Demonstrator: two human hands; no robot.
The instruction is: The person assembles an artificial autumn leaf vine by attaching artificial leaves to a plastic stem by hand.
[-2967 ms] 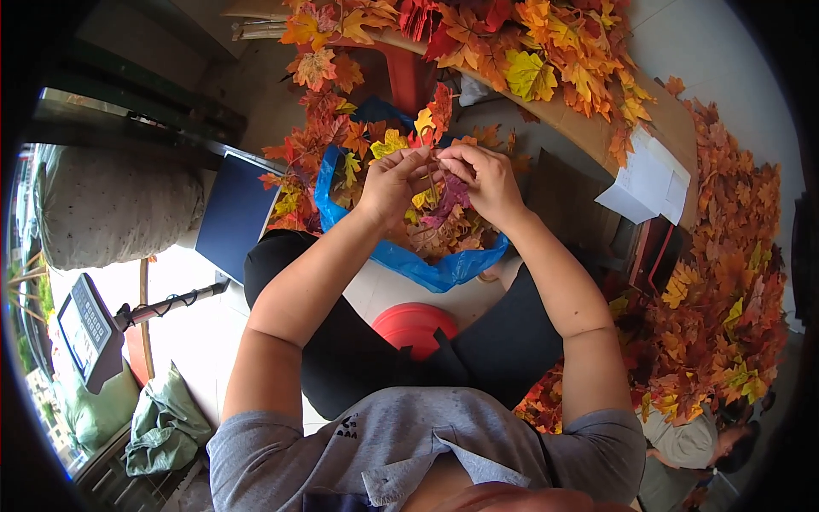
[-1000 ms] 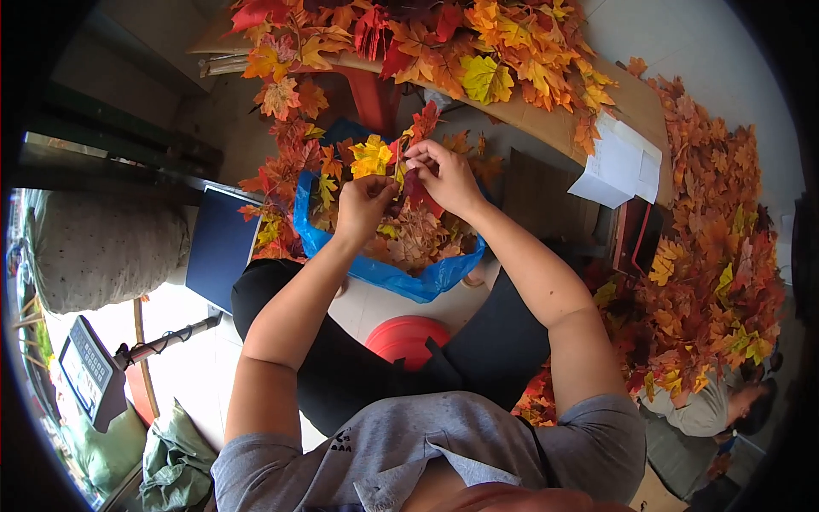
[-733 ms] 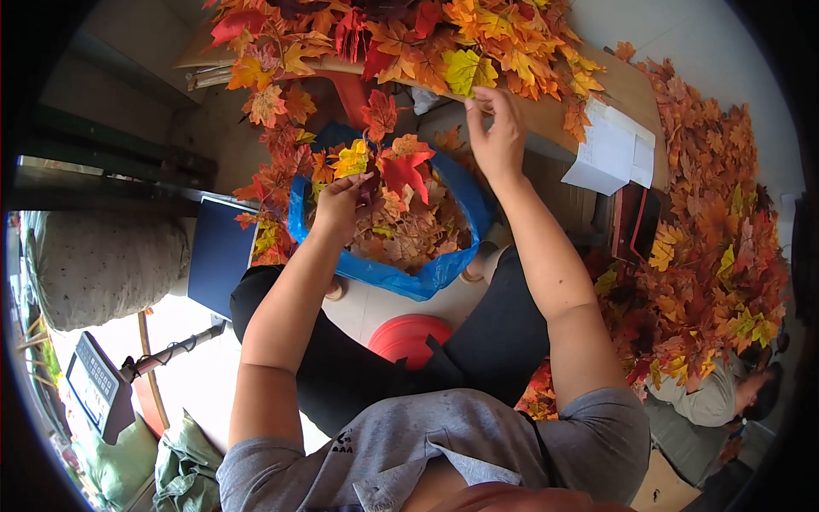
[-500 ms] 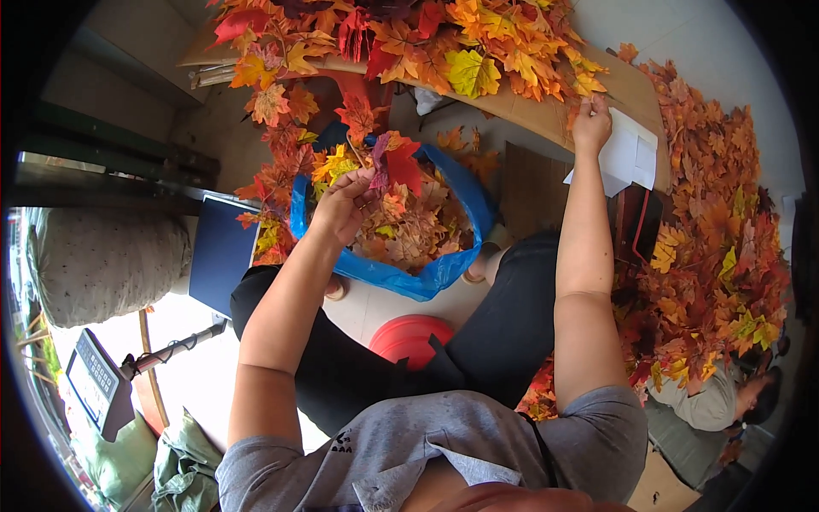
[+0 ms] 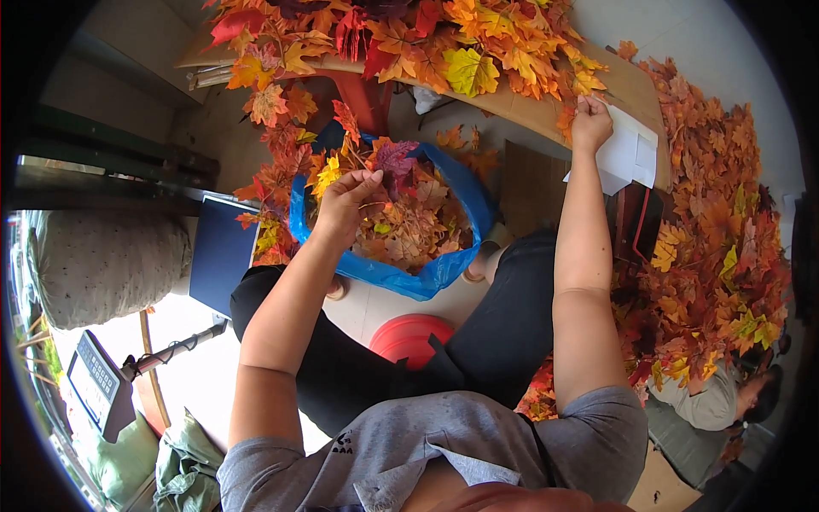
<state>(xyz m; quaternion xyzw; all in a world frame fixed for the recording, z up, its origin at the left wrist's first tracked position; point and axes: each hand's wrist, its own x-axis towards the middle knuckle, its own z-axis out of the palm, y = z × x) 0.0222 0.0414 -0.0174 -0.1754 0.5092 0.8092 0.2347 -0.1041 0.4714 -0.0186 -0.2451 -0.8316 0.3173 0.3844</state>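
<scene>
My left hand (image 5: 344, 205) pinches the thin stem of a sprig between thumb and fingers, above the open mouth of a blue bag (image 5: 375, 271). Close about that grip show a purple leaf (image 5: 396, 160) with toothed lobes and raised veins, a yellow leaf (image 5: 327, 175), and a narrow red leaf (image 5: 346, 121) standing higher up. My right hand (image 5: 591, 126) is out at the edge of the cardboard (image 5: 627, 85), thumb and fingertips drawn close together beside the hanging orange leaves (image 5: 566, 119); I cannot tell whether anything is caught between them.

Just beside that wrist lies a creased white paper (image 5: 627, 152) with a squarish outlined patch; I can read no writing on it. My grey shirt (image 5: 461, 427) bears a small dark print (image 5: 342, 444) on the chest. At my left, a display unit (image 5: 98, 384) has a pale screen and rows of keys, their labels too small to read.

The bag's plastic is glossy and crumpled, filled with dull tan leaves (image 5: 409, 235). Smooth and round, a red plastic piece (image 5: 412, 340) shows between my thighs. To my right, a deep heap of leaves (image 5: 717, 256) is ragged, lobed, orange, red and yellow.
</scene>
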